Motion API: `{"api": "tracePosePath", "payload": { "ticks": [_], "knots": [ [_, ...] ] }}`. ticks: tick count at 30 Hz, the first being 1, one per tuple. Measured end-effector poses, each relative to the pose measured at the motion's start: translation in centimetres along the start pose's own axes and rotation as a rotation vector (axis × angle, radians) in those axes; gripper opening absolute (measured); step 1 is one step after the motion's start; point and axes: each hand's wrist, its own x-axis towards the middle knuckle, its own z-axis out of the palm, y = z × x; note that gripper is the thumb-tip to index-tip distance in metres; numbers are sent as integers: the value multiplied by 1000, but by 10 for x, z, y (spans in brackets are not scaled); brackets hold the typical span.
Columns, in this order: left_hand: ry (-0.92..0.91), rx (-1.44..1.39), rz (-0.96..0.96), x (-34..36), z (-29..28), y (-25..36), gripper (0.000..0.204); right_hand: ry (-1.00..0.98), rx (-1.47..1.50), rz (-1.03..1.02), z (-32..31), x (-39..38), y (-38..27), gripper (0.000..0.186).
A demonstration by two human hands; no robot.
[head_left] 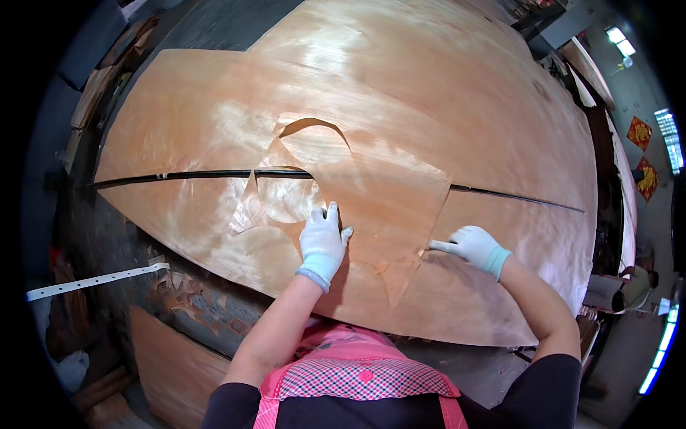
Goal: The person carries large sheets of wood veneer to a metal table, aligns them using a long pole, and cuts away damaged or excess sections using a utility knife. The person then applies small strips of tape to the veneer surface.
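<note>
Wearing a pink checkered cloth apron [346, 385]; resting white-gloved left hand [321, 239], spread-thumbed, on torn tan veneer sheet [389, 207] atop larger tan veneer [507, 146]; extending index of white-gloved right hand [473, 247] to sheet's edge, cannot tell if pinching.

Carrier: dark flat worktop [204, 28], bared at upper left, otherwise mostly covered. Directly on it: broad tan wood veneer, near sheet [193, 232] with a curved front edge, far sheet [436, 93] with a stepped back edge. Between the two: narrow black strip [214, 174], running left to right and tapering toward both ends; rod or open gap, cannot tell. Across the middle of the strip: smaller veneer piece [386, 193], bridging both sheets, ragged on the left, curled up there in an arch; pointed tongue [395, 282] at the near side.
</note>
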Motion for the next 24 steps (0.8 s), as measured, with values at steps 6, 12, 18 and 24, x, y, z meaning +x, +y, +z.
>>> {"api": "tracePosePath", "payload": {
  "ticks": [6, 12, 18, 24],
  "knots": [
    [14, -118, -118, 2, -1, -4, 85, 349, 186, 50, -46, 132, -34, 55],
    [12, -220, -123, 4, -5, -6, 88, 399, 12, -116, -69, 175, -39, 47],
    [-19, -102, -138, 5, -10, 1, 74, 228, -28, 42, -42, 139, -6, 50],
    [74, 247, 384, -1, 15, 15, 53, 122, -33, 231, -39, 119, -15, 69]
  ]
}}
